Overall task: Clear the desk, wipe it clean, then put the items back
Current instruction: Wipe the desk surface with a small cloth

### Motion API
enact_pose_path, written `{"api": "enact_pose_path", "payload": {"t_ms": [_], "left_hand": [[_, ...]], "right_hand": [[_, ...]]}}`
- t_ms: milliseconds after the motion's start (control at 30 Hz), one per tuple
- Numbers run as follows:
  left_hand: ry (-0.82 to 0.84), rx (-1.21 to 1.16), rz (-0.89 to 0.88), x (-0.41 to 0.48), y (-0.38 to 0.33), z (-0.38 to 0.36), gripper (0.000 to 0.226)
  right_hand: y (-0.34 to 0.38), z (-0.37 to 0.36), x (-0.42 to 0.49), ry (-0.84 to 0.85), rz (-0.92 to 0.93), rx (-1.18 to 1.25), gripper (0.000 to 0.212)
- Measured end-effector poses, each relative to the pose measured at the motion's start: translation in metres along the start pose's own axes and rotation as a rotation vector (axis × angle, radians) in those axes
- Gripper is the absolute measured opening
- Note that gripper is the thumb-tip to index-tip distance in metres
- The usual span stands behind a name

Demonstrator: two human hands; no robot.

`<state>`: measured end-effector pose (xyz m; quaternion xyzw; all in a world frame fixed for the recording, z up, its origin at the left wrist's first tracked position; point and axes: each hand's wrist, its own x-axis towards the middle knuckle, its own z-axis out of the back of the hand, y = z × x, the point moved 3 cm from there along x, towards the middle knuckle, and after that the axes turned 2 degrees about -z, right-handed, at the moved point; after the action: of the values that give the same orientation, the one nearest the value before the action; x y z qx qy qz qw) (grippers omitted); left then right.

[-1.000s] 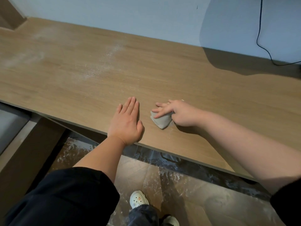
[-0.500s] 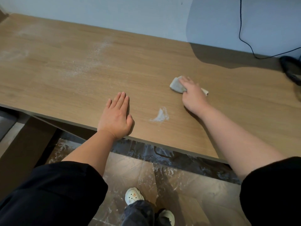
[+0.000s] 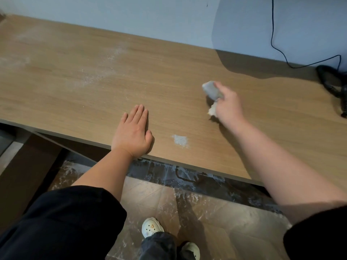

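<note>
The left hand (image 3: 132,134) lies flat on the wooden desk (image 3: 169,81) just inside its near edge, fingers straight and close together, palm down, holding nothing. Further in and to the right, the right hand (image 3: 228,106) has its fingers curled round a crumpled grey cloth (image 3: 211,90). The cloth's bunched end sticks out past the fingers toward the wall, and a paler scrap shows under the palm (the hand and cloth are motion-blurred, so whether the cloth is touching the desktop cannot be told). A small patch of white powder (image 3: 180,141) sits on the wood between the two hands, near the front edge. Fainter dusty streaks (image 3: 99,72) spread over the left half of the desk. At the far right a black cable (image 3: 277,47) hangs down the wall to a dark object (image 3: 332,81) lying on the desktop. Below the desk edge, a white clog (image 3: 151,227) stands on the streaked floor.
</note>
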<state>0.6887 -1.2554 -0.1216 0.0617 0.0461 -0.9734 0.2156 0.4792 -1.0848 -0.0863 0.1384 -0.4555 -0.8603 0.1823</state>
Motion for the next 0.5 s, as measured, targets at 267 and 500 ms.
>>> {"api": "enact_pose_path", "payload": {"t_ms": [267, 500], "left_hand": [[-0.018, -0.015, -0.005, 0.000, 0.000, -0.003, 0.075], [0.009, -0.003, -0.008, 0.000, 0.000, -0.001, 0.076]], "right_hand": [[-0.036, 0.025, 0.068, -0.096, -0.110, -0.521, 0.065], [-0.017, -0.022, -0.003, 0.034, 0.137, -0.544, 0.063]]}}
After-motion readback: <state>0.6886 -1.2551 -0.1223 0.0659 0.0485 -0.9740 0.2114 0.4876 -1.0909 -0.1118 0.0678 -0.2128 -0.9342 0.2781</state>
